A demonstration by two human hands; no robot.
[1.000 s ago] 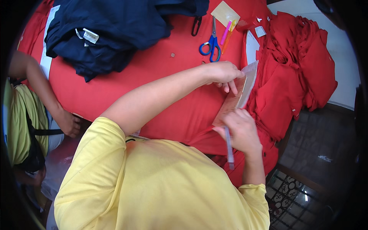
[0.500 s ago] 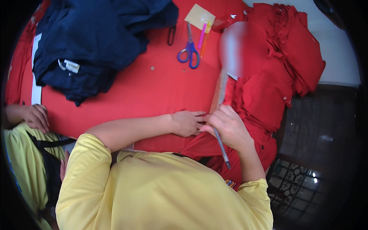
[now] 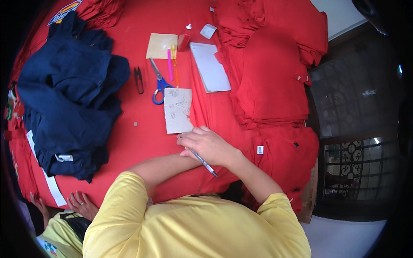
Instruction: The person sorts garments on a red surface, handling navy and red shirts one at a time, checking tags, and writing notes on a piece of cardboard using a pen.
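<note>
My right hand [image 3: 208, 147] is closed round a slim grey pen [image 3: 204, 163], whose dark end points down toward my body. Its fingertips meet the lower edge of a pale card [image 3: 177, 112] with handwritten marks; whether they grip the card I cannot tell. My left forearm [image 3: 165, 167] reaches in along the table's near side, and the hand at its end is mostly covered by my right hand. Just beyond the card lie blue-handled scissors [image 3: 160, 88], beside a pink pen [image 3: 170, 64] and an orange one [image 3: 174, 64].
Dark navy garments [image 3: 71, 94] are heaped on the left of the red-covered table [image 3: 129, 150]. Thread snips [image 3: 138, 80], a tan paper square [image 3: 155, 45], a red bottle [image 3: 184, 41] and a white sheet [image 3: 211, 69] lie beyond. Red garments [image 3: 275, 77] are piled right. Another person's hands [image 3: 84, 205] rest lower left.
My view has swung, so the table contents sit further left. The marked card now shows below the scissors at my right fingertips. My left hand, visible before, is mostly hidden; the pen stays in my right.
</note>
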